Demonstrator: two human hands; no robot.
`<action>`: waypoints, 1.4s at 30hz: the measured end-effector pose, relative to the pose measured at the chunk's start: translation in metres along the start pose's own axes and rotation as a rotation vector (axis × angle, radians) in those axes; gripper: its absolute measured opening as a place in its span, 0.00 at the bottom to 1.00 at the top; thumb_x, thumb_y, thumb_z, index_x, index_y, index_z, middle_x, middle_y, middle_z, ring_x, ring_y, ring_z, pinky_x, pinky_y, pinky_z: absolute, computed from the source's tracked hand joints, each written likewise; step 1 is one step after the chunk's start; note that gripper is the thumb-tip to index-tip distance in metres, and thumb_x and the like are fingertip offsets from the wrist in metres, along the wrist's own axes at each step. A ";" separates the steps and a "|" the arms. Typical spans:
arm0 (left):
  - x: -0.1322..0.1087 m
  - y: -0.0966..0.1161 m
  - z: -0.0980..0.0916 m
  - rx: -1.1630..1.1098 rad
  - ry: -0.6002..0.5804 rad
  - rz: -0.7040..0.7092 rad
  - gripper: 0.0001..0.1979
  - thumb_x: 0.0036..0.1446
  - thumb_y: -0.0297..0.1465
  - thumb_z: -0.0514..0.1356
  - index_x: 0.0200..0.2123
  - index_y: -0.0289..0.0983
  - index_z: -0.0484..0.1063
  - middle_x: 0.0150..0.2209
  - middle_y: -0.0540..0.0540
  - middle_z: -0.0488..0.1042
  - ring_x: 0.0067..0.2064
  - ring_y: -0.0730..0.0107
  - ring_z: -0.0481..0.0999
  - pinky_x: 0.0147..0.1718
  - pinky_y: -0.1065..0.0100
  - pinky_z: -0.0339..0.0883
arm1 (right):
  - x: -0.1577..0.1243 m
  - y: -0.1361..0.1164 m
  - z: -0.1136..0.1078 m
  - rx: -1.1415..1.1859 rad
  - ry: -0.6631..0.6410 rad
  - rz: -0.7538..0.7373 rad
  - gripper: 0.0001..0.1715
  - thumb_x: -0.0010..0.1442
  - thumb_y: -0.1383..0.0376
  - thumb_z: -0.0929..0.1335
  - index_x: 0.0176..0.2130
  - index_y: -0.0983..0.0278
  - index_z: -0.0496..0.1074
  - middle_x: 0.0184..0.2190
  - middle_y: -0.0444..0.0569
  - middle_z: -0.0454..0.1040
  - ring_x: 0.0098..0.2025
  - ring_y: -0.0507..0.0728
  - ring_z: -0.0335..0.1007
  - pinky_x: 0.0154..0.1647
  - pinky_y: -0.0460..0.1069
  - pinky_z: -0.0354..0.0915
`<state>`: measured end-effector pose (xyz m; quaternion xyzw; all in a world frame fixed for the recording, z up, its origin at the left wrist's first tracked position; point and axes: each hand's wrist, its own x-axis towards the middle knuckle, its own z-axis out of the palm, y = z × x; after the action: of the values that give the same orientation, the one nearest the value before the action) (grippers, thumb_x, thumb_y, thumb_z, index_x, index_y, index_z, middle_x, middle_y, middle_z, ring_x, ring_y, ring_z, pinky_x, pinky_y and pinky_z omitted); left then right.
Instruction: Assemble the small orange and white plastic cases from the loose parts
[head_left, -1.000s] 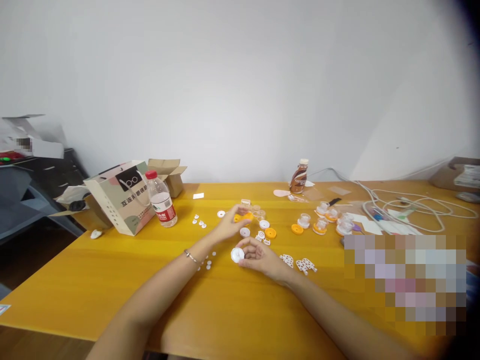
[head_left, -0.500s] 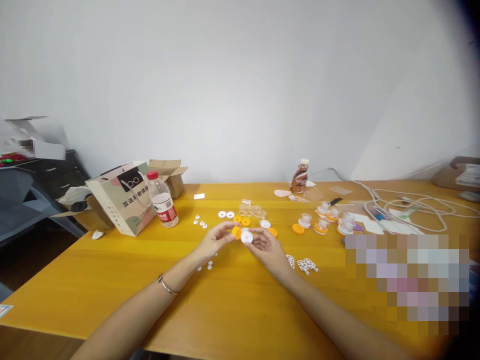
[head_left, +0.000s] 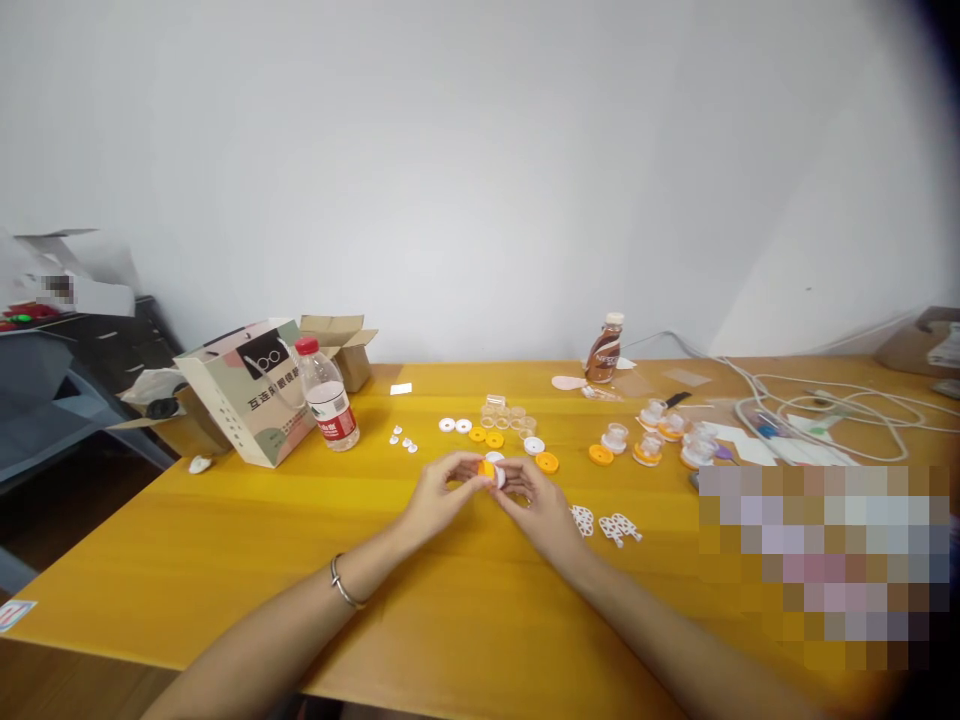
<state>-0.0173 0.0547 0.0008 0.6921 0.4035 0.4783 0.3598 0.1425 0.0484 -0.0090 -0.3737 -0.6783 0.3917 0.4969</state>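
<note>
Between the fingertips of my left hand point(head_left: 442, 495) is a small round orange plastic piece point(head_left: 486, 469). My right hand point(head_left: 541, 508) pinches a round white plastic piece point(head_left: 500, 478) against its right side; the two pieces touch, and fingers cover part of both. Just beyond my hands lie white discs point(head_left: 533, 446), orange discs point(head_left: 547, 462) and several clear plastic rings point(head_left: 502, 417). White perforated plastic parts point(head_left: 619, 528) rest to the right of my right hand. Small white knobbed pieces point(head_left: 407, 443) lie farther left.
A water bottle point(head_left: 330, 410) and a paper bag point(head_left: 251, 400) stand at the left, with a cardboard box point(head_left: 349, 355) behind. A brown drink bottle point(head_left: 606, 350), clear-topped orange assemblies point(head_left: 648, 448) and white cables point(head_left: 832, 400) occupy the right side. A blurred patch hides the right table area.
The orange and white pieces have come together, with the white one turned from facing me to edge-on. My left hand has moved slightly right. The view has shifted a little.
</note>
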 end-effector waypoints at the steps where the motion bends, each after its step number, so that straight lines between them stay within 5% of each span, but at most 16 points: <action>1: -0.001 0.002 0.001 0.021 0.007 0.006 0.14 0.48 0.35 0.60 0.37 0.34 0.69 0.34 0.45 0.74 0.35 0.70 0.72 0.38 0.68 0.66 | 0.000 -0.001 0.000 -0.006 0.000 -0.006 0.14 0.50 0.61 0.66 0.39 0.60 0.63 0.34 0.47 0.72 0.36 0.55 0.70 0.41 0.52 0.66; 9: -0.006 0.001 0.006 0.063 0.061 -0.045 0.13 0.47 0.37 0.60 0.34 0.34 0.70 0.29 0.47 0.73 0.31 0.71 0.72 0.34 0.70 0.66 | -0.004 0.000 -0.002 -0.156 -0.014 -0.060 0.10 0.50 0.63 0.66 0.36 0.58 0.65 0.35 0.47 0.72 0.36 0.57 0.69 0.42 0.55 0.65; 22: -0.006 -0.002 0.003 -0.008 -0.010 0.004 0.12 0.46 0.34 0.61 0.34 0.34 0.71 0.30 0.46 0.74 0.32 0.70 0.73 0.35 0.70 0.66 | -0.008 0.003 -0.005 -0.274 -0.026 -0.226 0.08 0.53 0.63 0.64 0.37 0.57 0.68 0.33 0.48 0.72 0.35 0.58 0.69 0.40 0.54 0.63; 31: -0.010 0.001 -0.001 0.209 -0.030 0.171 0.13 0.46 0.35 0.61 0.37 0.36 0.71 0.31 0.46 0.72 0.34 0.70 0.72 0.39 0.68 0.65 | -0.005 -0.001 -0.008 -0.196 -0.076 -0.146 0.07 0.52 0.64 0.65 0.35 0.58 0.68 0.31 0.46 0.73 0.34 0.56 0.70 0.38 0.52 0.65; 38: -0.011 0.004 0.001 0.135 -0.073 0.093 0.14 0.48 0.35 0.59 0.38 0.35 0.68 0.35 0.45 0.72 0.37 0.69 0.72 0.39 0.68 0.66 | -0.005 0.002 -0.006 -0.154 -0.073 -0.099 0.08 0.51 0.64 0.65 0.35 0.60 0.67 0.32 0.46 0.73 0.33 0.55 0.69 0.39 0.51 0.65; 42: -0.010 0.006 -0.004 0.134 -0.167 0.047 0.12 0.50 0.33 0.57 0.37 0.34 0.67 0.34 0.45 0.73 0.35 0.71 0.73 0.37 0.70 0.66 | -0.001 0.002 -0.006 -0.067 -0.200 -0.050 0.08 0.50 0.64 0.66 0.34 0.61 0.66 0.31 0.46 0.72 0.34 0.54 0.69 0.40 0.51 0.65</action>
<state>-0.0219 0.0434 0.0029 0.7613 0.3869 0.3990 0.3338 0.1489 0.0492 -0.0102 -0.3321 -0.7464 0.3915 0.4235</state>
